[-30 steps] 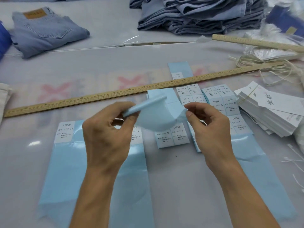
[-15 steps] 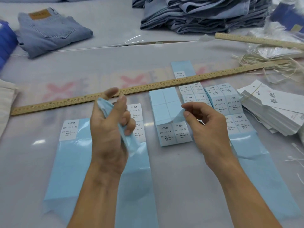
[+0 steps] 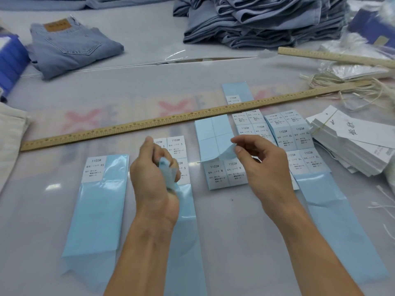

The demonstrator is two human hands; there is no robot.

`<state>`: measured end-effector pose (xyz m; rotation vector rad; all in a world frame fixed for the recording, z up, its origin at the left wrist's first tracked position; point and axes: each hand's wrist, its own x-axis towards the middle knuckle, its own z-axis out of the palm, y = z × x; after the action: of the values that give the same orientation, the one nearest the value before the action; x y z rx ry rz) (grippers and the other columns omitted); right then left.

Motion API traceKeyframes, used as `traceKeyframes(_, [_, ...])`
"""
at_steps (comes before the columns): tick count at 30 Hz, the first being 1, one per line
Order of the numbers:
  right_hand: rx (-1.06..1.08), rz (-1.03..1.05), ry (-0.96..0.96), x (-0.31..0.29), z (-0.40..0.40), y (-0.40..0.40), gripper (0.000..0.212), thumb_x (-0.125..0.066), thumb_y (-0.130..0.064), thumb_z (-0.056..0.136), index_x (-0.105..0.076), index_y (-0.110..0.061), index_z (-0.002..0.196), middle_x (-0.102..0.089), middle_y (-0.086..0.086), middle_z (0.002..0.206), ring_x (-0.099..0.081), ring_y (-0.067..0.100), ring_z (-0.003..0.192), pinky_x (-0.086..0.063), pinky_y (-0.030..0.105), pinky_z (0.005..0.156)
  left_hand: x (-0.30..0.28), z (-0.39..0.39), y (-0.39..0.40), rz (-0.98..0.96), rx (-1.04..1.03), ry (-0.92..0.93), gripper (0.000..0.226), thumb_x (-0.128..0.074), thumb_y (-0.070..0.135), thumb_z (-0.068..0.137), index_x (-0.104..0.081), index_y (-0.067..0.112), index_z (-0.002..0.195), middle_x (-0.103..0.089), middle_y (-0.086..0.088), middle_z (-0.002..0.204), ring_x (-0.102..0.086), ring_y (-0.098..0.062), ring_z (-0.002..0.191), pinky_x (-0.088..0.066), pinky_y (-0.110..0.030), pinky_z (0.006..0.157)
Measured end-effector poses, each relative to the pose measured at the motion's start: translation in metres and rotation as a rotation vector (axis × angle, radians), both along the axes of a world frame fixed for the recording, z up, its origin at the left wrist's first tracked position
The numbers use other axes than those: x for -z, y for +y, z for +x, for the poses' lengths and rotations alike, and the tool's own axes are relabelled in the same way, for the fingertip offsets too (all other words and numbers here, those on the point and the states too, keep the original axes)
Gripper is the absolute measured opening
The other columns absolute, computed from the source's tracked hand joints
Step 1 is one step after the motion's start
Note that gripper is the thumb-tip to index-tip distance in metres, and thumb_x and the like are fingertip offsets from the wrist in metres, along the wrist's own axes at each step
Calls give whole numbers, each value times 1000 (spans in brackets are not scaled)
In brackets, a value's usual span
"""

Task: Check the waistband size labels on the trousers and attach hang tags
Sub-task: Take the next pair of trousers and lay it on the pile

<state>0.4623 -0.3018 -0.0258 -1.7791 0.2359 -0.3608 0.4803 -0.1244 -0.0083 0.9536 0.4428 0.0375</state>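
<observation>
**Sticker prep underway, no tag on any trousers yet**

While I watched the head view remotely, the left hand (image 3: 157,178) was clenched round a crumpled scrap of blue backing paper (image 3: 167,174), above the S label strip (image 3: 178,155). The right hand (image 3: 259,165) pinched the lifted corner of the M label strip (image 3: 218,154), whose upper cells were already bare blue; two M stickers remained at its lower end. Alongside lay the XS strip (image 3: 95,169), the L strip (image 3: 250,122) and the XL strip (image 3: 292,133), all just below the long wooden ruler (image 3: 162,120). The hang tags (image 3: 350,146) sat stacked at the right, apparently untouched. One folded pair of jeans (image 3: 70,45) lay far left, the trouser pile (image 3: 263,20) at the far edge, well apart from the hands. My judgement: early stage; waistband checks and tagging all remained.
</observation>
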Motion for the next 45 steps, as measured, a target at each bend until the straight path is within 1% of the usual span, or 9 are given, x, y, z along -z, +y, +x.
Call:
traceKeyframes(6, [15,21,-5,-2,0,0,21,-67,-6,94,-76,-25,98,-73,-14,87,-66,-1,84,-49,11,72,2,-4,-7,-314,124,-71,34,-45,-4,104,-61,12,129,-77,-7,95,-76,-15,83,-61,-24,64])
traceKeyframes(9, [27,34,-4,-3,0,0,20,-67,-6,94,-76,-24,97,-73,-15,86,-66,-1,83,-49,10,71,3,-4,-1,-181,132,-47,26,-44,27,110,-67,17,118,-40,6,60,-32,-2,39,-27,-16,30])
traceKeyframes(12, [17,31,-3,-3,0,0,20,-67,-7,94,-76,-25,97,-73,-13,87,-67,0,84,-49,10,72,2,-2,10,198,151,-124,52,-48,61,98,-76,17,94,-29,0,54,-16,-9,43,-17,-19,37])
traceKeyframes(13, [10,30,-4,-3,0,1,20,-67,-7,94,-76,-25,97,-73,-13,88,-67,1,85,-49,10,72,3,-2,9,417,152,-196,48,-54,62,93,-76,20,87,-22,16,67,-20,-10,44,-21,-21,40])
traceKeyframes(14, [3,24,-9,-3,0,1,21,-67,-7,94,-76,-25,98,-74,-13,88,-67,1,86,-49,10,73,6,-2,7,683,152,-273,40,-60,60,89,-75,23,84,-56,-12,88,-27,-10,46,-27,-23,44])
traceKeyframes(16, [-10,-2,-30,-4,0,3,21,-67,-6,94,-76,-24,98,-74,-12,90,-68,3,88,-49,10,74,10,-4,-5,1127,179,-391,24,-73,54,86,-73,31,88,-50,1,65,-43,-10,59,-36,-28,57])
traceKeyframes(19, [-29,-12,-50,-5,0,5,21,-67,-4,93,-76,-23,99,-74,-10,91,-69,5,89,-50,11,76,12,-10,-23,1290,262,-488,17,-78,41,86,-75,30,99,-57,11,92,-53,-7,81,-42,-26,65])
traceKeyframes(31, [-84,-265,-127,-7,-2,8,17,-75,-3,87,-73,-17,96,-70,-10,94,-67,11,91,-56,28,82,27,-2,-22,816,304,-123,20,-81,19,83,-74,32,70,-72,21,75,-64,8,75,-41,-3,67])
traceKeyframes(45, [-271,-547,-176,1,-4,10,19,-78,-13,88,-80,-17,107,-65,-2,96,-63,16,92,-50,25,78,23,-2,-20,522,251,46,13,-73,18,89,-79,20,77,-78,1,80,-47,1,41,-36,-25,58])
